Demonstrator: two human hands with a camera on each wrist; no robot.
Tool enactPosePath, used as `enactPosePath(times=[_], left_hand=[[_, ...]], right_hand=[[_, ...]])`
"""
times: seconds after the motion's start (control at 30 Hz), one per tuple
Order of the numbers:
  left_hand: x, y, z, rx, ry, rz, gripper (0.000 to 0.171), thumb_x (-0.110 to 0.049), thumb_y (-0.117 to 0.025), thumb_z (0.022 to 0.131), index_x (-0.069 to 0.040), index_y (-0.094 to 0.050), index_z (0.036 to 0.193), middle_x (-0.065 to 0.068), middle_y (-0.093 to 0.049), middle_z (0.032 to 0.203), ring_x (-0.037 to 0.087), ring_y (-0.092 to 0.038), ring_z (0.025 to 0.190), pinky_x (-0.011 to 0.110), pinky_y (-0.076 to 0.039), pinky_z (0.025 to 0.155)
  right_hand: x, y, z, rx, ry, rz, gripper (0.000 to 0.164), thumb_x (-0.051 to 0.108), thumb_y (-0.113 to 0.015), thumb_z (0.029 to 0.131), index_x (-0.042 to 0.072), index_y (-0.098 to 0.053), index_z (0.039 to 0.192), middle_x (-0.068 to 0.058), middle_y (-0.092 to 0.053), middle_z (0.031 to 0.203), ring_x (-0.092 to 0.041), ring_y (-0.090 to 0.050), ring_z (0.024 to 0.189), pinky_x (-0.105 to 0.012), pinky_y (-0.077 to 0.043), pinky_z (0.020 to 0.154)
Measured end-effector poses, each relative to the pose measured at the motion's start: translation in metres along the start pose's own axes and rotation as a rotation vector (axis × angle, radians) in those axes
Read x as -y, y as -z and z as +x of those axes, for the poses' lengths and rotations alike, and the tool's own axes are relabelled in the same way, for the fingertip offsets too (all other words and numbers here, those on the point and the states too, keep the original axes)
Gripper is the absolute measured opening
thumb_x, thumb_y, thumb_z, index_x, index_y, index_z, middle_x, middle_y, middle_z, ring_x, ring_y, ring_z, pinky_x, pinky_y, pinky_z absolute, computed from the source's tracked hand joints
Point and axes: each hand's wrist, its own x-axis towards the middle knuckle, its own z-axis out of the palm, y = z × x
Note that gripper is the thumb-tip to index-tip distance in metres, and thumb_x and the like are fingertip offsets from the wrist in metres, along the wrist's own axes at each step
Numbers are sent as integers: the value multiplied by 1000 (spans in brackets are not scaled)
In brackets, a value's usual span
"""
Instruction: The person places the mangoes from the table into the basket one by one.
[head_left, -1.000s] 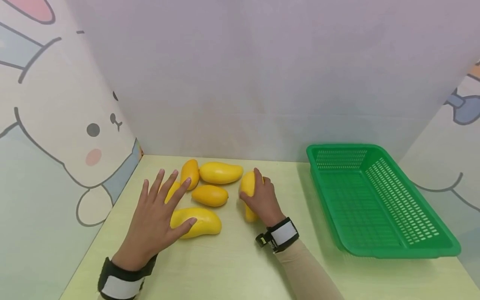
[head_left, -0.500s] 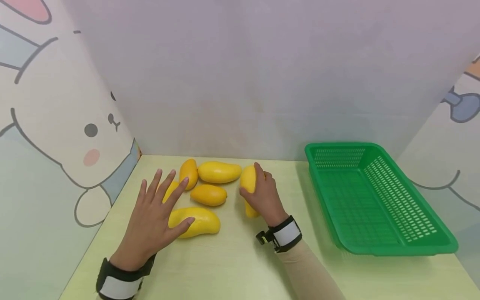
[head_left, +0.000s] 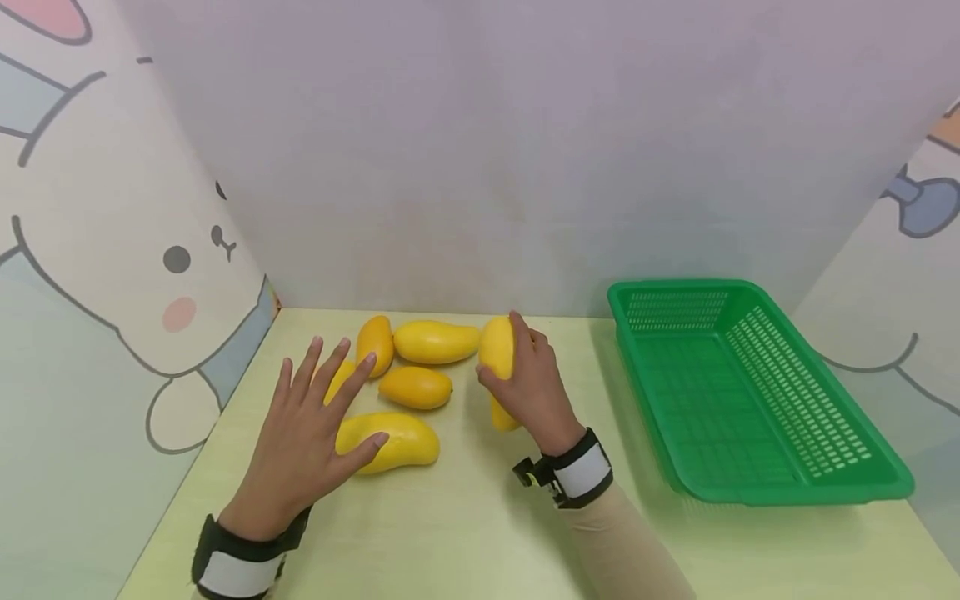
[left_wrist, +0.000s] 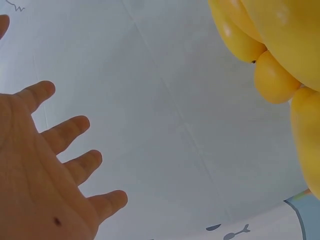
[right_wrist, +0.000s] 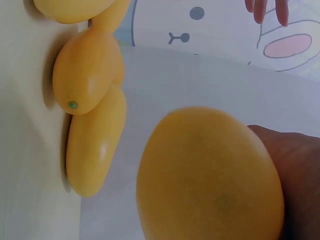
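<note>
My right hand (head_left: 534, 385) grips a yellow mango (head_left: 497, 346) from its right side, thumb and fingers around the upper part. In the right wrist view that mango (right_wrist: 210, 175) fills the lower middle, raised off the table. My left hand (head_left: 307, 442) hovers with fingers spread and straight, palm down, holding nothing. Partly beneath it in the head view lie a large yellow mango (head_left: 401, 442) and another mango (head_left: 341, 379). Beyond these, an orange-yellow mango (head_left: 416, 388), a small upright-lying one (head_left: 375, 343) and a long yellow mango (head_left: 435, 342) rest close together.
A green plastic basket (head_left: 645, 408) with perforated sides stands on the right of the pale table (head_left: 435, 533). A plain wall (head_left: 480, 167) closes off the back. Cartoon-printed panels (head_left: 97, 275) flank the left and right sides.
My right hand has lifted the mango upward, a little further from the table. The left hand has stayed nearly still, fingers spread. The head view has shifted slightly.
</note>
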Motion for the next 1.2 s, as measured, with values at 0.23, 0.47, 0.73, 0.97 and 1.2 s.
enactPosePath(times=[0.23,0.47,0.73,0.97,1.2], left_hand=[[0,0,-1,5,-1,0,79,-68,-40,85,-25,-25,149,9,-19,153,37,-10,138,64,-11,104],[0,0,0,-6,-2,-6,79,-69,-38,84,-25,-25,148,9,-21,153,38,-12,137,64,-11,104],[0,0,-1,-1,-4,-4,79,-68,-41,84,-25,-26,148,9,-20,153,37,-10,138,64,-10,104],[1,0,-1,0,-2,0,79,-68,-41,84,-26,-24,149,8,-19,153,38,-11,138,63,-10,104],[0,0,-1,0,-1,-3,79,-68,-41,84,-26,-24,149,9,-19,153,38,-11,138,63,-10,104]], right_hand=[[5,7,-2,-10,9,8,88,46,-66,78,25,-18,149,-19,-37,132,-27,-46,98,-39,-49,70],[8,13,-3,-17,1,29,88,46,-67,78,27,-17,149,-18,-37,132,-25,-47,95,-37,-50,69],[10,17,-6,-12,-1,24,88,47,-66,78,27,-16,149,-18,-36,134,-25,-47,95,-38,-50,70],[15,20,-9,-32,14,7,88,47,-66,78,28,-17,149,-16,-37,134,-26,-46,96,-39,-49,70],[17,25,-11,-42,32,4,88,47,-66,78,29,-16,149,-16,-36,135,-25,-46,96,-39,-49,71]])
